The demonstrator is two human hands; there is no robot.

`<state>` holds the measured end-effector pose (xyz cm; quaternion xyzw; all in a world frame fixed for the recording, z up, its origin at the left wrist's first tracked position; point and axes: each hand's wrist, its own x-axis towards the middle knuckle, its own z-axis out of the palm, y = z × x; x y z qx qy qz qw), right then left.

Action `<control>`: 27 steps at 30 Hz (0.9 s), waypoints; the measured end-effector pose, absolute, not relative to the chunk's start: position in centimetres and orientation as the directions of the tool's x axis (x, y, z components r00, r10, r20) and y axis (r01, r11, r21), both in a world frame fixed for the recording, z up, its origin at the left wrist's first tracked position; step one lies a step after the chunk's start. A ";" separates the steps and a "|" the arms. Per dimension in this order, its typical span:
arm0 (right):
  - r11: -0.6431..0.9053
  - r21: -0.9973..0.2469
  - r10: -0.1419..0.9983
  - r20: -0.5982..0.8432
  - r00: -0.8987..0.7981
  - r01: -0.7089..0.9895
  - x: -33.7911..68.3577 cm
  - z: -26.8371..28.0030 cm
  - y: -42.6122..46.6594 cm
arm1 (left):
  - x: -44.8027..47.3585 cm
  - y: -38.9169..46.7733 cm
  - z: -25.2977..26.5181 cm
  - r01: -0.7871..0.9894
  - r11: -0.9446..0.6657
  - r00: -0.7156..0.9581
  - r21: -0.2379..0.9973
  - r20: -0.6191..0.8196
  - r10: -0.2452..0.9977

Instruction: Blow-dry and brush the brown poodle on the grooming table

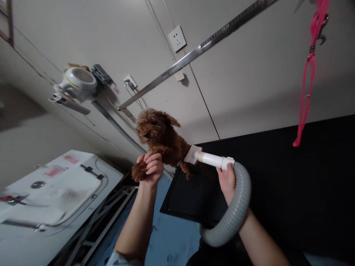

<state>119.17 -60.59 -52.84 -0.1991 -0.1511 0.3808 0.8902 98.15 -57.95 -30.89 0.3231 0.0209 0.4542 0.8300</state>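
One brown dog (172, 142) is positioned at the far left end of the black surface (277, 177). One paw is clasped by the curled fingers of the left hand (152, 168); one white nozzle (212, 159), angled toward the dog, is gripped by the right hand (227, 181). Part of the right forearm is obscured by the ribbed gray hose (241, 207). One metal bar (199, 50), two wall sockets (177, 38) and one blower (80, 81) are seen beyond; one pink strap (303, 99) is suspended at right, one white tub (107, 166) placed at left.
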 end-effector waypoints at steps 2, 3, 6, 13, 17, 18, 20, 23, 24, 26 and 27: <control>0.556 -0.387 0.790 -0.028 0.612 -0.736 119.9 -53.7 -58.5 | 98.0 -58.1 -30.6 -0.742 0.392 0.597 0.544 0.272 0.754; 0.526 -0.358 0.808 -0.071 0.585 -0.771 119.9 -54.1 -57.7 | 97.9 -58.2 -30.5 -0.741 0.399 0.604 0.540 0.276 0.748; 0.467 -0.338 0.851 -0.080 0.519 -0.817 119.4 -55.1 -56.5 | 97.7 -58.5 -30.2 -0.742 0.405 0.607 0.534 0.278 0.745; 0.460 -0.274 0.862 -0.088 0.498 -0.845 118.2 -56.0 -57.0 | 97.0 -58.9 -29.0 -0.797 0.305 0.510 0.521 0.310 0.803; 0.463 -0.272 0.866 -0.067 0.496 -0.844 117.8 -56.2 -57.2 | 96.3 -58.7 -27.8 -0.822 0.239 0.459 0.517 0.354 0.815; 0.462 -0.275 0.867 -0.057 0.494 -0.843 117.7 -56.3 -57.2 | 96.2 -58.7 -27.5 -0.825 0.228 0.452 0.518 0.359 0.817; 0.469 -0.290 0.866 -0.035 0.499 -0.834 117.3 -56.5 -57.1 | 96.0 -58.7 -27.1 -0.820 0.207 0.439 0.533 0.354 0.826; 0.468 -0.315 0.864 -0.033 0.502 -0.826 116.9 -56.8 -56.8 | 95.9 -58.9 -26.5 -0.799 0.172 0.431 0.577 0.350 0.832; 0.463 -0.316 0.865 -0.045 0.500 -0.828 116.9 -56.9 -56.8 | 96.0 -58.9 -26.4 -0.791 0.161 0.433 0.590 0.354 0.829; 0.457 -0.312 0.863 -0.073 0.501 -0.833 116.8 -57.1 -56.7 | 96.1 -58.9 -26.2 -0.784 0.139 0.434 0.605 0.375 0.819; 0.456 -0.309 0.861 -0.086 0.502 -0.835 116.8 -57.2 -56.7 | 96.2 -58.9 -26.2 -0.784 0.130 0.432 0.607 0.384 0.816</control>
